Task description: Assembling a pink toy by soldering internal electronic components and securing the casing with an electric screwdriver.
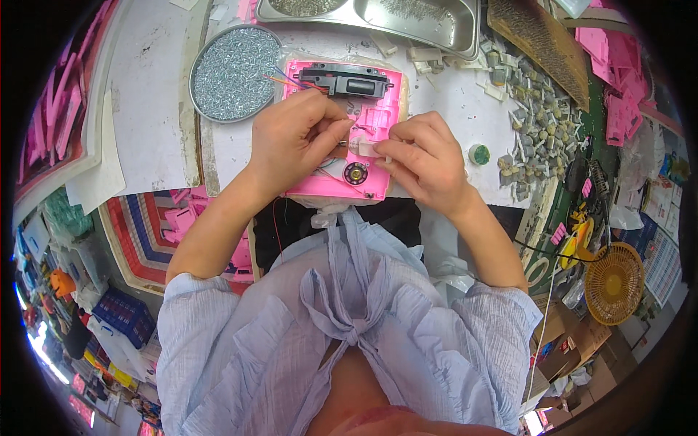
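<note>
A pink plastic housing (375, 118) lies in front of me on the table, its inside facing up. A long black module (345, 80) sits across its far end, and a small round speaker (355, 173) sits near its close end. My right hand (430, 161) is closed at the housing's right side, thumb and finger pinching a small white plastic piece (365, 148). My left hand (299, 138) reaches over the left side with fingertips pressed together beside a small brown part (339, 151); what they pinch is hidden. Thin coloured wires (282, 78) stick out at the upper left.
A round tray of screws (236, 73) stands at the left. At the far edge is a steel compartment tray (363, 22) with small metal parts. Many small motor-like parts (538, 138) lie at the right, near a small green-topped round container (479, 154). Pink parts (62, 109) fill a bin at far left.
</note>
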Motion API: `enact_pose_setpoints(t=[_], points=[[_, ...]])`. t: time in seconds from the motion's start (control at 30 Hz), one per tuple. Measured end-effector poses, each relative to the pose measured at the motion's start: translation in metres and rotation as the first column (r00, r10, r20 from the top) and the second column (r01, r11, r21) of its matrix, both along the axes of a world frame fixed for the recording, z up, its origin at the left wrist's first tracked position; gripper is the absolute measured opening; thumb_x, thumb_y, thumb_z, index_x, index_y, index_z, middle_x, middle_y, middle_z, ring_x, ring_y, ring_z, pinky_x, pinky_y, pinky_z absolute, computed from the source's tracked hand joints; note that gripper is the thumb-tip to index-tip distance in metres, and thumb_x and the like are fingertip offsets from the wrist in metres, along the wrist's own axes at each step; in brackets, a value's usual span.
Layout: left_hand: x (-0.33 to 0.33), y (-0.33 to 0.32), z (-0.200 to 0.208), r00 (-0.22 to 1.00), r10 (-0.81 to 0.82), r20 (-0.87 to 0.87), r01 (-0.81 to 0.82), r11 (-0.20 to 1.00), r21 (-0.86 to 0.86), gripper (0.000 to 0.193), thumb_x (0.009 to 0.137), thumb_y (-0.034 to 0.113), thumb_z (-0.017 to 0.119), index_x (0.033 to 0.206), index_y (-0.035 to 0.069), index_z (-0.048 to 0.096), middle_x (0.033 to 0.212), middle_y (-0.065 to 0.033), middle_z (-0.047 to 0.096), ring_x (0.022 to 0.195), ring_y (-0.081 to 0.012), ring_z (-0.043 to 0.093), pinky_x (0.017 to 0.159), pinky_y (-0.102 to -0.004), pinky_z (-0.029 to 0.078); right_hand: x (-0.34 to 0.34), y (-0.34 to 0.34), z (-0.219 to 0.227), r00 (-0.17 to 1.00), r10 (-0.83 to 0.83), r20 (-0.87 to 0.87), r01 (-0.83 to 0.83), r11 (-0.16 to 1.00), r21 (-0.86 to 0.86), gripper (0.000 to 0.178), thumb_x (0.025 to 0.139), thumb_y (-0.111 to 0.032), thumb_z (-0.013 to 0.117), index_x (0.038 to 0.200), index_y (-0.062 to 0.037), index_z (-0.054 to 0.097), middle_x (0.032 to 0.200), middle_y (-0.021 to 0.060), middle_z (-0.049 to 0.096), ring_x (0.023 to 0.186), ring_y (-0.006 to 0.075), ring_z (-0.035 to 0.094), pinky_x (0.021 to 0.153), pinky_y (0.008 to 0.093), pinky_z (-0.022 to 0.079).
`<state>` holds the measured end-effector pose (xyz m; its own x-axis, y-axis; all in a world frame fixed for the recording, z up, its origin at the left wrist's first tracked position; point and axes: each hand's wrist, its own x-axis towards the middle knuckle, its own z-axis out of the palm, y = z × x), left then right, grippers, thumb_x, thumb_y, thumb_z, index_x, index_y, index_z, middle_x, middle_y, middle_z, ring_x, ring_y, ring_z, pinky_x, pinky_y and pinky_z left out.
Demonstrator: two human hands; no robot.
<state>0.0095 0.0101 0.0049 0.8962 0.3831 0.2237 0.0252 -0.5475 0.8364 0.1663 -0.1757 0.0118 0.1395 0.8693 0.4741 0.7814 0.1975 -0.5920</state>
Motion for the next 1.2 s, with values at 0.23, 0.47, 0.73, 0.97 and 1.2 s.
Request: enact_pose_setpoints(t=[0.23,0.47,0.73,0.97,1.2], points=[[0.001,-0.001,0.002,1.0,-0.016,-0.004,0.016,1.0,0.023,0.007,0.087,0.005,0.075,0.087,0.003,0.069,0.078,-0.0064,0.065,0.064,-0.0164,0.059,0.057,-0.0293,0.046,-0.024,0.001,-0.01,0.984,-0.152,-0.095,0.15,0.988,-0.026,0.027,0.069,-0.006,0.083,0.094,-0.0047,0.071,0.094,0.0087,0.065,0.086,0.0303,0.06,0.074,0.0388,0.05],[0.0,-0.003,0.001,0.999,0.024,0.027,-0.025,0.999,0.037,0.009,0.086,0.006,0.077,0.086,0.004,0.068,0.075,-0.0055,0.062,0.058,-0.0152,0.059,0.053,-0.0288,0.046,-0.017,0.001,0.005,0.99,-0.123,0.072,0.133,0.977,-0.165,0.019,0.072,-0.011,0.083,0.089,-0.0091,0.074,0.101,0.0054,0.068,0.094,0.029,0.059,0.08,0.0395,0.049],[0.003,-0.002,0.0,0.998,0.027,0.053,-0.03,0.997,0.068,0.007,0.085,0.002,0.075,0.086,0.003,0.068,0.074,-0.005,0.059,0.059,-0.0135,0.051,0.054,-0.0284,0.04,0.004,-0.032,0.016,0.982,-0.105,0.156,0.144,0.953,-0.267,0.047,0.077,-0.032,0.083,0.121,-0.0173,0.073,0.14,0.0102,0.055,0.109,0.0323,0.053,0.092,0.0452,0.049],[0.002,-0.004,0.006,0.999,0.03,-0.015,-0.03,0.999,0.044,0.007,0.086,0.003,0.074,0.087,0.002,0.068,0.075,-0.0042,0.06,0.059,-0.012,0.05,0.055,-0.0266,0.04,0.146,-0.042,-0.01,0.543,-0.622,0.564,0.773,0.632,-0.047,0.025,0.076,-0.031,0.078,0.09,-0.0107,0.074,0.094,0.0071,0.067,0.097,0.03,0.06,0.083,0.0454,0.047],[0.016,-0.006,0.024,0.999,-0.012,-0.033,0.011,0.999,-0.031,0.012,0.086,0.004,0.076,0.095,0.002,0.068,0.083,-0.0053,0.063,0.062,-0.0116,0.052,0.057,-0.0266,0.043,0.124,-0.035,-0.005,0.738,-0.619,0.268,0.663,0.74,-0.116,0.026,0.076,-0.024,0.08,0.096,-0.0091,0.073,0.074,0.0037,0.066,0.077,0.0226,0.063,0.073,0.0394,0.047]])
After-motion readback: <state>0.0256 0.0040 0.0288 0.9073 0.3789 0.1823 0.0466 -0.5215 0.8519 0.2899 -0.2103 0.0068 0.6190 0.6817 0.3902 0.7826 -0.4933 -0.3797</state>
